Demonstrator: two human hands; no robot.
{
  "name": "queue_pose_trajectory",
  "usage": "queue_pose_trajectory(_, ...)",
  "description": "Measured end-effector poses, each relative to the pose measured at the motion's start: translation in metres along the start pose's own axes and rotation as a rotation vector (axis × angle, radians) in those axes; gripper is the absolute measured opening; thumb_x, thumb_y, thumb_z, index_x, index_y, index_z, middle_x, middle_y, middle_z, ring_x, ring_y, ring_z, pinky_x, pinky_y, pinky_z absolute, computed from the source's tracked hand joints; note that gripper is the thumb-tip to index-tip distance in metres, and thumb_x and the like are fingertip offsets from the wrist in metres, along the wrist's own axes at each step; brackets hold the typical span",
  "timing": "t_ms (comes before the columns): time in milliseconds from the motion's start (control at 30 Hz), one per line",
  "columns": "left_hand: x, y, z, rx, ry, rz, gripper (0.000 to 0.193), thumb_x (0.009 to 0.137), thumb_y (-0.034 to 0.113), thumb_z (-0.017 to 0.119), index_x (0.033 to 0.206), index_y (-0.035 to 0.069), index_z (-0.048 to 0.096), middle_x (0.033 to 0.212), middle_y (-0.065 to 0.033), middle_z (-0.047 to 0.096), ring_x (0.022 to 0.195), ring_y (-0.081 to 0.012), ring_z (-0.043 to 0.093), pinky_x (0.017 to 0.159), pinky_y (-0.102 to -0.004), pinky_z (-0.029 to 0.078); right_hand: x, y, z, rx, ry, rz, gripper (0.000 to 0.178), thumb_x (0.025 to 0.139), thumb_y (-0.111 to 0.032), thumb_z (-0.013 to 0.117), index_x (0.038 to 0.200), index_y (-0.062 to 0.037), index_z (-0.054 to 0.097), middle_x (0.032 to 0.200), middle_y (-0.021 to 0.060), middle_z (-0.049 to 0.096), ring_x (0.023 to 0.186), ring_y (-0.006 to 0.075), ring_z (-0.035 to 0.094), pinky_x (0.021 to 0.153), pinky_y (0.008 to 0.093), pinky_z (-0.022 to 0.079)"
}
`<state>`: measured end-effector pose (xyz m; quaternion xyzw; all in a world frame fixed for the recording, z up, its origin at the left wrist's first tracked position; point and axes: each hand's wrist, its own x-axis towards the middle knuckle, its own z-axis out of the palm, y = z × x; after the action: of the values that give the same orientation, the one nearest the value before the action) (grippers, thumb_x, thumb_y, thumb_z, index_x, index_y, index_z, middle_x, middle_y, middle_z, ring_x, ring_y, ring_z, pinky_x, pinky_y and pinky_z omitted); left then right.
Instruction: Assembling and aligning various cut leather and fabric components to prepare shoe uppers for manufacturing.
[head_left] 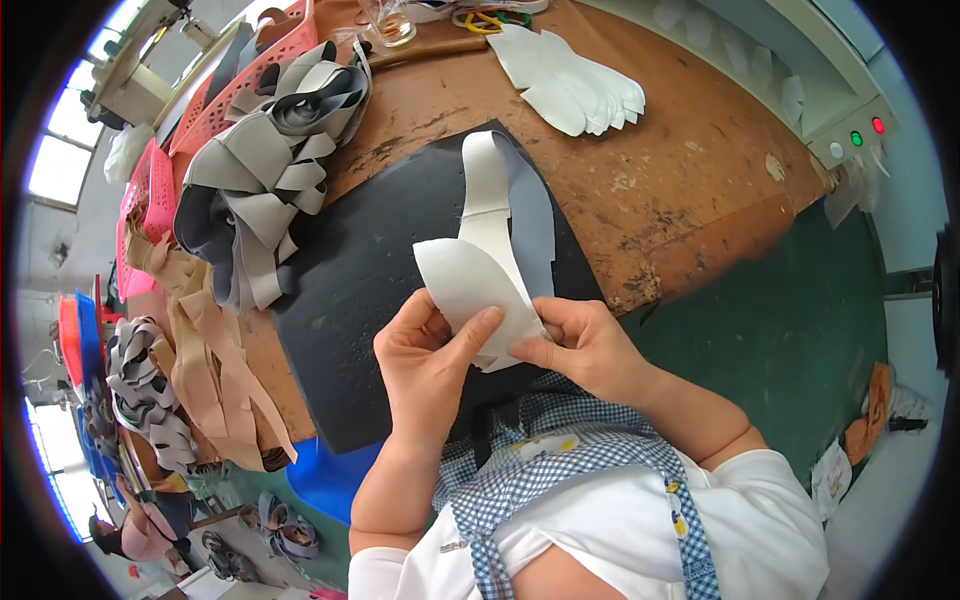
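A white curved cut piece (462, 280) is pinched in both hands above the black mat (345, 340). My left hand (425, 350) grips its left lower edge, thumb on top and fingers curled behind. At its lower right corner, my right hand (590, 348) closes thumb and fingers on the edge. Beyond this piece a longer strip, white on one face and grey on the other (530, 210), arches over the mat. It meets the piece near my hands; whether the two are joined is hidden.
White cut pieces (570, 80) lie fanned at the far side of the worn brown table (700, 190). Grey strips (260, 170) are heaped at left, with beige strips (215, 350) nearer. Pink baskets (150, 190) stand behind them. Another person (145, 530) sits far left.
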<state>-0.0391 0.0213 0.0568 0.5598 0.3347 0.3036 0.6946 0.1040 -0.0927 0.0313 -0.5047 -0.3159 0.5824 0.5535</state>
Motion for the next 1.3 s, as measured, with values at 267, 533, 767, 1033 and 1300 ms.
queue_pose_trajectory(267,0.006,-0.011,-0.002,0.051,-0.014,-0.036,0.027,0.084,0.004,0.077,0.107,-0.006,0.066,0.093,-0.0085,0.073,0.082,-0.0104,0.067,0.073,-0.0239,0.055,-0.006,-0.002,-0.002,-0.170,0.049,0.002,0.020,0.095,-0.012,0.065,0.106,0.0045,0.062,0.082,-0.0005,0.059,0.075,0.0023,0.049,0.063,0.0219,0.041)
queue_pose_trajectory(533,0.002,-0.022,0.005,0.095,-0.078,-0.058,0.025,0.085,0.004,0.076,0.107,-0.003,0.067,0.094,-0.0080,0.073,0.084,-0.0108,0.067,0.075,-0.0254,0.055,-0.010,0.013,0.000,0.100,0.107,0.029,0.030,0.097,-0.008,0.062,0.122,0.0075,0.059,0.098,0.0058,0.070,0.090,0.0068,0.064,0.080,0.0230,0.053)
queue_pose_trajectory(767,0.009,-0.028,0.002,0.037,-0.126,-0.098,0.016,0.084,0.004,0.076,0.099,0.000,0.072,0.091,-0.0008,0.069,0.084,-0.0085,0.063,0.078,-0.0251,0.050,-0.020,0.011,-0.004,-0.098,0.057,0.065,0.034,0.095,-0.007,0.064,0.127,0.0049,0.057,0.095,0.0049,0.070,0.085,0.0055,0.063,0.075,0.0212,0.052)
queue_pose_trajectory(1033,0.010,-0.033,0.004,0.066,-0.207,-0.105,0.016,0.081,0.004,0.078,0.096,-0.001,0.074,0.099,-0.0005,0.058,0.088,-0.0090,0.059,0.076,-0.0245,0.051,-0.024,0.020,-0.009,-0.090,-0.012,-0.012,0.034,0.096,-0.007,0.062,0.127,0.0034,0.055,0.100,0.0047,0.069,0.089,0.0056,0.063,0.076,0.0231,0.052)
queue_pose_trajectory(1300,0.014,-0.035,-0.002,0.328,-0.172,-0.050,0.071,0.071,0.014,0.087,0.131,0.001,0.051,0.115,-0.0088,0.059,0.105,-0.0176,0.059,0.089,-0.0325,0.050,-0.021,0.010,-0.010,-0.134,-0.026,0.000,0.039,0.093,-0.002,0.062,0.131,0.0041,0.052,0.108,0.0064,0.066,0.097,0.0104,0.064,0.083,0.0274,0.054)
